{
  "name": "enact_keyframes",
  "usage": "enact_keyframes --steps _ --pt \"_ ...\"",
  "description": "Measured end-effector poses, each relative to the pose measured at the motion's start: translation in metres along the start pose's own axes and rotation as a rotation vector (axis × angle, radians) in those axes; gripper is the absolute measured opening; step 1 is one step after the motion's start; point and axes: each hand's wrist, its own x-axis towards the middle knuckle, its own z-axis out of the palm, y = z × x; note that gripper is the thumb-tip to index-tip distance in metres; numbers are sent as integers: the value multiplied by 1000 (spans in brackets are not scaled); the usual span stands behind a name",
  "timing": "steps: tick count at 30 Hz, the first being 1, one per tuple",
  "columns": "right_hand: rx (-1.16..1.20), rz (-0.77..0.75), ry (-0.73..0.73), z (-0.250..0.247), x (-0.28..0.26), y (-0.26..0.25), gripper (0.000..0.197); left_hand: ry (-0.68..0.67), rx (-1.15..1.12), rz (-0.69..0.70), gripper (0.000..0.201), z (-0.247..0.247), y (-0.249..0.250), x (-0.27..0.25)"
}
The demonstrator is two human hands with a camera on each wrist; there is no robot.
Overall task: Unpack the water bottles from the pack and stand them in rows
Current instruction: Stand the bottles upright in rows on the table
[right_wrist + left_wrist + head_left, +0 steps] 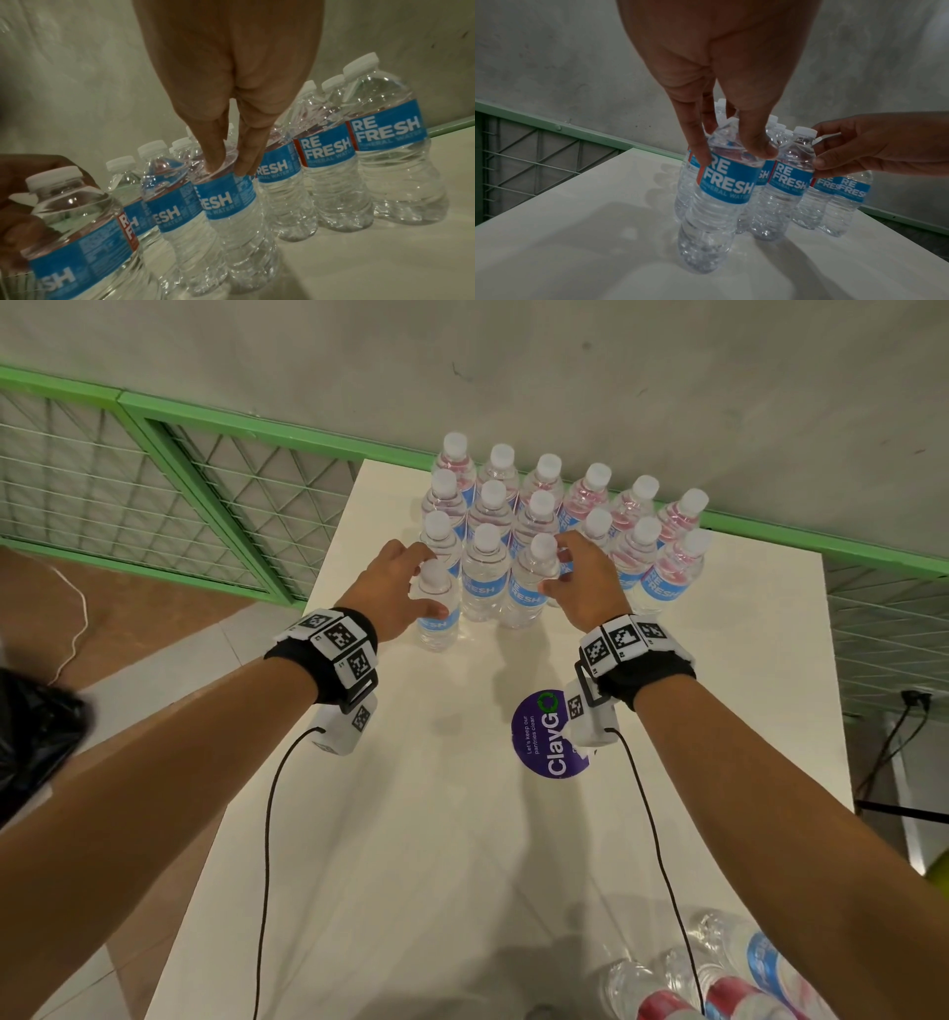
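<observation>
Clear plastic bottles (pixel 436 603) upright in both hands (pixel 395 588), caps up.

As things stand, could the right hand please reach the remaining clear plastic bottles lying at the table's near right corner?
Probably yes: the right hand holds a standing bottle, so it must let go first; bare white table lies between it and the lying bottles.

A white table (pixel 462 839) carries rows of upright water bottles (pixel 544 521) at its far end, near the wall. A round purple sticker (pixel 544 737) lies flat near the table's middle. More bottles (pixel 719 978) lie at the near right corner.
</observation>
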Motion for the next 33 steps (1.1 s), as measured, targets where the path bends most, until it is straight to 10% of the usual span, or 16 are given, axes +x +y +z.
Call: enact_keyframes --steps 22,28,33 --pt "7 55 -138 -35 -47 -8 63 33 51 30 74 1 0 -9" --pt "92 141 -252 -96 -165 -16 42 206 248 470 53 20 37 -53" --pt "-63 247 -409 -139 -270 10 36 -337 138 826 32 75 100 -138"
